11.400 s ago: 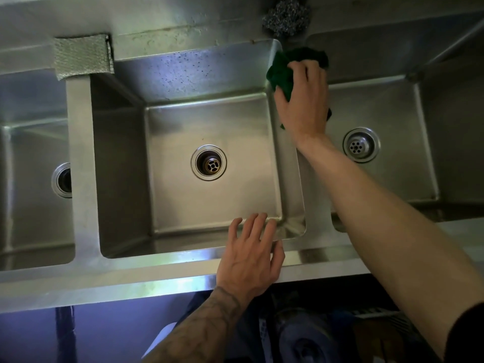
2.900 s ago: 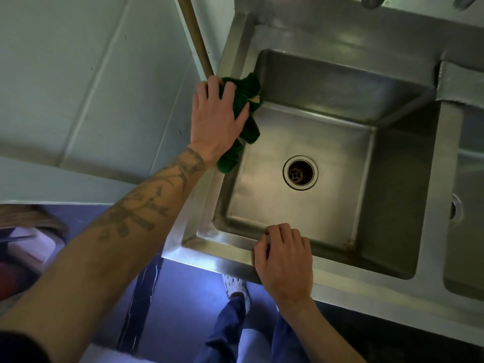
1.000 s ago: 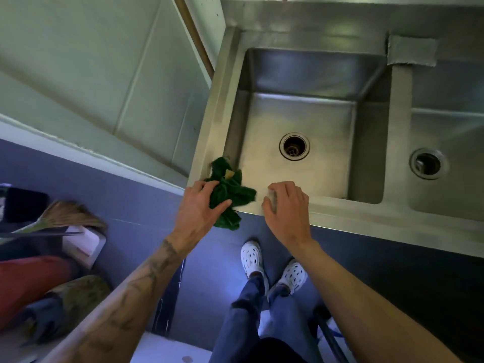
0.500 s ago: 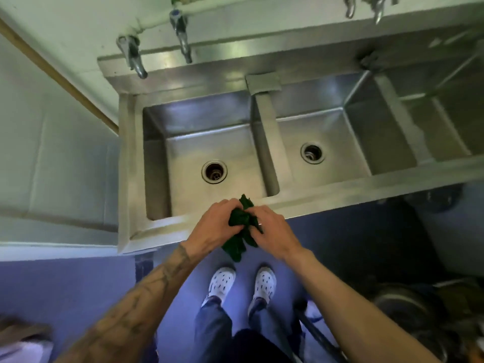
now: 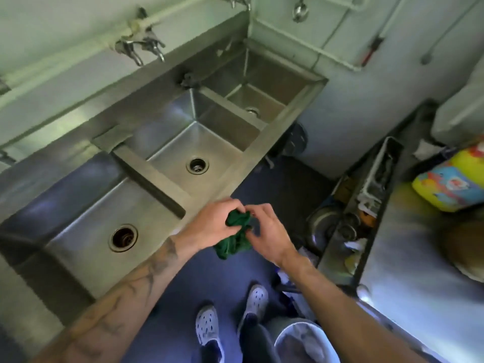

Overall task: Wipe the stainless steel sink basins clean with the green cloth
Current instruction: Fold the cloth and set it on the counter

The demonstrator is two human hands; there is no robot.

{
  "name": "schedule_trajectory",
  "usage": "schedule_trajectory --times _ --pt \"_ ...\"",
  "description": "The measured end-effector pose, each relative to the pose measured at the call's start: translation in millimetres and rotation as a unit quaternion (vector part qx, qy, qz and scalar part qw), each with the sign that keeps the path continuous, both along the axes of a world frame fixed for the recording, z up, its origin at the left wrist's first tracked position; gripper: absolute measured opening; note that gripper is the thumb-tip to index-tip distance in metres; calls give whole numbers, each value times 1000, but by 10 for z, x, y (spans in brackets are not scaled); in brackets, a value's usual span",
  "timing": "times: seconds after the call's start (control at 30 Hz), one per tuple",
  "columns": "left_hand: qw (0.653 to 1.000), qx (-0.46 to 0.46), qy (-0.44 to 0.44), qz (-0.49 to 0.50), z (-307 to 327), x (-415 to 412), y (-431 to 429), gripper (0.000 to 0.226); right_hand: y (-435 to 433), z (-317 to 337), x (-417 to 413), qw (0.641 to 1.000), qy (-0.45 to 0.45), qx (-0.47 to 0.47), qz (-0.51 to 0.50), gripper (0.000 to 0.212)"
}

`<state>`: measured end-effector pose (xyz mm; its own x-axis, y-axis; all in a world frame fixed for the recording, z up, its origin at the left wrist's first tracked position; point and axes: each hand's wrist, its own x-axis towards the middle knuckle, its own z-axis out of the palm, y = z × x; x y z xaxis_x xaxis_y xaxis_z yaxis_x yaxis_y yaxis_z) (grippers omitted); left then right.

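Green cloth: crumpled dark green cloth (image 5: 237,238), held in the air over the blue floor, just in front of the sink's front rim and touching no steel.
Left hand: tattooed left hand (image 5: 212,226), fingers curled round the cloth's upper bunch.
Right hand: right hand (image 5: 267,234), fingertips and thumb pinching the same bunch; the tail hangs below.
Step in hand: judged to be regathering the cloth between wipes.
Next move: calls for carrying the cloth in one hand back over the rim and pressing it flat to a wall or floor of the three-basin stainless steel sink (image 5: 209,189).
In the way: grey woven pad (image 5: 110,138) draped over the divider; dark wire scourer (image 5: 187,79) on the back ledge; chrome wall taps (image 5: 138,48) overhanging.
Surroundings: steel counter (image 5: 419,284) to the right, bearing a yellow printed pack (image 5: 455,179); grey round bucket (image 5: 301,341) beside the feet.
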<state>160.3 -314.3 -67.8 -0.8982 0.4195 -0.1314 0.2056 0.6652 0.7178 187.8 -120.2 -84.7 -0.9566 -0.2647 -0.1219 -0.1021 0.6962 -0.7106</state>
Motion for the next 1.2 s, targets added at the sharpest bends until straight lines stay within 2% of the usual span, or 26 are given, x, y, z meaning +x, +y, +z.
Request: schedule_trajectory --times 0.1,0.27,0.33,0.57,0.7,0.87,0.97,1.07,1.2 --pt "997 13 15 -69 138 -86 495 39 468 113 126 998 33 21 -56 54" --pt "984 -12 21 -177 332 -168 1389 51 1309 298 310 984 53 41 -168 31" --pt "979 -30 35 -198 382 -182 1739 56 1632 383 348 978 61 49 -195 29" --pt "968 -112 142 -172 581 -378 2853 62 2683 651 298 948 129 60 -285 31" --pt "967 -123 160 -156 787 -593 3479 45 3263 874 176 926 173 78 -326 31" --pt "970 -80 172 -152 1006 -819 4281 32 3903 1117 27 887 208 135 -389 36" --pt "972 -40 174 -153 996 -917 4719 29 4189 1170 -25 870 197 157 -423 35" --pt "977 -21 146 -154 797 -924 4978 33 4323 1059 -10 868 153 166 -443 36" --pt "979 -72 56 -184 243 -786 4970 34 4286 606 152 871 54 174 -457 36"
